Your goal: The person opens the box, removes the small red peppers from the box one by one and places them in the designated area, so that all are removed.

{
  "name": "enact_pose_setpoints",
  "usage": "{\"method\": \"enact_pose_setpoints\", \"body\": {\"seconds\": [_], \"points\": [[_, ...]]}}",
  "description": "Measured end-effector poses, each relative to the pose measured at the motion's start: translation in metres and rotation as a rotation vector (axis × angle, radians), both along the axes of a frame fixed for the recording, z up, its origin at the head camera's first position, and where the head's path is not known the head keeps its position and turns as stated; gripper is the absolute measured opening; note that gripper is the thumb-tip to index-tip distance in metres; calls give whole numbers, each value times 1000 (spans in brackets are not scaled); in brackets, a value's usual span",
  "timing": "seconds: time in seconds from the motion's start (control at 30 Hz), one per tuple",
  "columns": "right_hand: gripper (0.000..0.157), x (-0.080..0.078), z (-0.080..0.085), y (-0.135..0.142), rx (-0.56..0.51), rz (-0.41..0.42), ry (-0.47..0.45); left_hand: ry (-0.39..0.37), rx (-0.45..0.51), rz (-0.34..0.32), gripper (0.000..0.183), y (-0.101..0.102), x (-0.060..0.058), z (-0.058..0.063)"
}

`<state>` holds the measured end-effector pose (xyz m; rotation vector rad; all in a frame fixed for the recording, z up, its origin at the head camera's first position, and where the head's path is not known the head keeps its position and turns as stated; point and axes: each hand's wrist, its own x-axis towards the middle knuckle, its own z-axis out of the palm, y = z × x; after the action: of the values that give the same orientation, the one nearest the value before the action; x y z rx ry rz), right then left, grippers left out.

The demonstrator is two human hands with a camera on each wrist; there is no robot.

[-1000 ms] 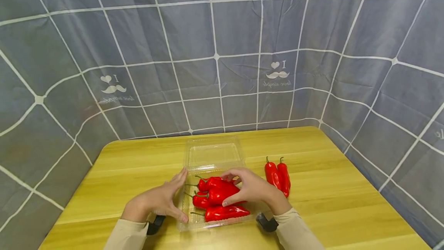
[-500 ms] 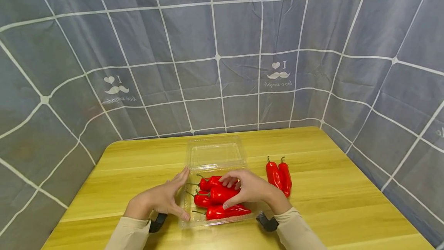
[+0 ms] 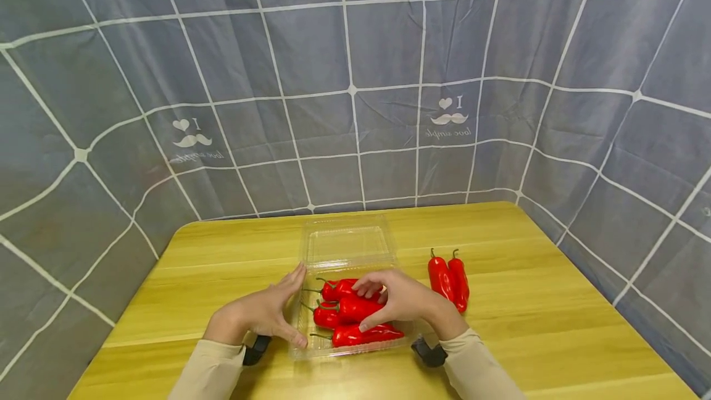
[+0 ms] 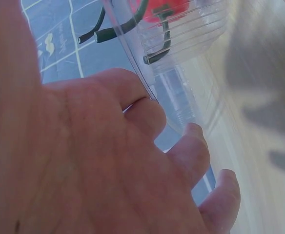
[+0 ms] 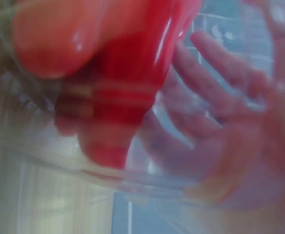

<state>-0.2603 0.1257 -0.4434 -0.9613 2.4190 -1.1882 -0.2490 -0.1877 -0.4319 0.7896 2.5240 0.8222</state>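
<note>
A clear plastic clamshell container lies with its lid folded back. Several glossy red peppers with green stems are in its base. The left hand rests along the container's left side, fingers extended and spread from the thumb; in the left wrist view its fingers touch the plastic edge near the stems. Over the peppers, the right hand curves its thumb and fingers round an upper red pepper. In the right wrist view, fingers show blurred through the plastic beside a red pepper.
Two more red peppers lie side by side on the wooden table, right of the container. A grey curtain with white grid lines stands behind the table and along its sides. Black straps are on both wrists.
The whole scene shifts slightly right and up in the head view. Both hands keep nearly the same place at the container, and the peppers stay put.
</note>
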Motion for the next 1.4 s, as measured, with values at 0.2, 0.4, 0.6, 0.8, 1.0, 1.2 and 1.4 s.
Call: {"method": "enact_pose_setpoints", "body": {"seconds": [0.2, 0.4, 0.6, 0.8, 1.0, 1.2, 1.4], "points": [[50, 1, 0, 0, 15, 1, 5, 13, -3, -2, 139, 0, 0, 1], [44, 2, 1, 0, 61, -5, 4, 6, 0, 10, 139, 1, 1, 2], [36, 3, 0, 1, 102, -31, 1, 10, -13, 9, 138, 3, 2, 0], [35, 4, 3, 0, 137, -19, 22, 11, -19, 11, 138, 2, 3, 1], [35, 4, 3, -1, 141, -20, 30, 17, -29, 16, 139, 2, 3, 1], [37, 4, 3, -1, 150, -21, 55, 15, -37, 24, 140, 2, 4, 2], [37, 4, 3, 0, 166, -17, 84, 15, -44, 19, 139, 2, 3, 2]]}}
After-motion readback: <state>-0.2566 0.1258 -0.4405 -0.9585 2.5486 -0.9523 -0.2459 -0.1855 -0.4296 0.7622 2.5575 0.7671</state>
